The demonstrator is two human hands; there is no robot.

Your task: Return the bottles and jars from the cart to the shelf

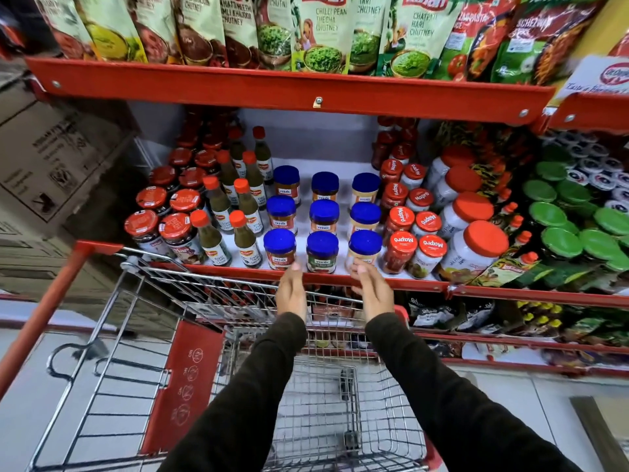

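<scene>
Blue-lidded jars (322,248) stand in three rows on the red shelf (391,282), with green sauce bottles (243,235) to their left. My left hand (291,289) reaches to the shelf edge, fingertips just below the front left blue-lidded jar (279,248). My right hand (372,289) has its fingertips touching the base of the front right blue-lidded jar (365,248). Both hands have fingers extended and hold nothing. The wire cart (323,413) sits below my arms, and its visible basket shows no bottles or jars.
Red-lidded jam jars (403,247) and large white jars (476,247) stand right of the blue ones, green-lidded jars (561,241) further right. Dark jars with red lids (173,233) are at the left. Chutney pouches (320,32) fill the upper shelf. Cardboard boxes (51,165) are stacked at left.
</scene>
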